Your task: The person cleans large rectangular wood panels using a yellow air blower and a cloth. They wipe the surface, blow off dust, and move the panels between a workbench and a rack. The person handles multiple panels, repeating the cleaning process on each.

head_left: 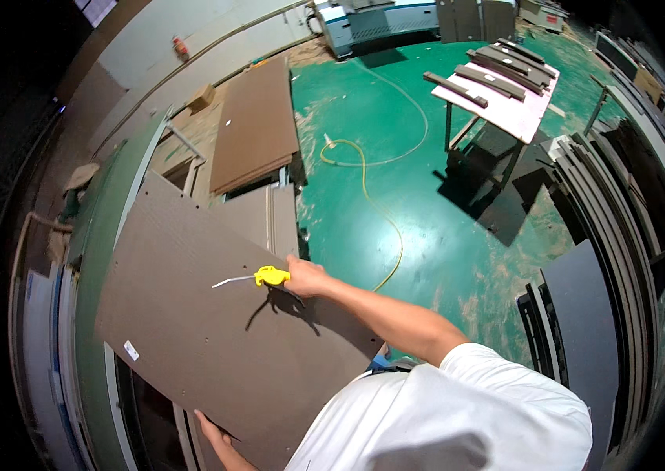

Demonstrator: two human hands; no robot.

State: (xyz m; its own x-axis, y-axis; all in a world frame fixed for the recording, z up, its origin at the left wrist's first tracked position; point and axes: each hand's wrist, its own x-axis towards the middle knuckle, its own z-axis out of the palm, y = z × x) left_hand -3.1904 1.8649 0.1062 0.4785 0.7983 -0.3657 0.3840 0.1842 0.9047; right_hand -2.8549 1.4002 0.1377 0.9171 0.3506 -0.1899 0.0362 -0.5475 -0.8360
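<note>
- Stretching away behind everything, the green floor carries dusty smears and a bright patch of glare.
- Now the stack of brown boards, lying flat beyond the work, near the wall side of the room.
- And centre stage, the large brown panel, slanting across the lower left, right in front of the person, small holes dotted over its face; what bears it is mostly hidden.
- Over to the right, a row of boards on edge, packed close together.
- Up at the upper right stands the pink-topped counter, dark strips laid along it, some side by side, some overlapping.
- Across the floor loops the yellow hose, disappearing behind the right forearm; whether it joins the tool is hidden.
- Right hand: clenched around the tool, over the panel's far edge.
- Left hand: down at the panel's near-left edge, touching it; the fingers are partly hidden, so I can't tell how firm the grasp is.
- There's the yellow air gun, above the panel, thin nozzle pointing left, shadow thrown on the brown face.
- Smallest of all, a white label, on the panel near its left edge.
</note>
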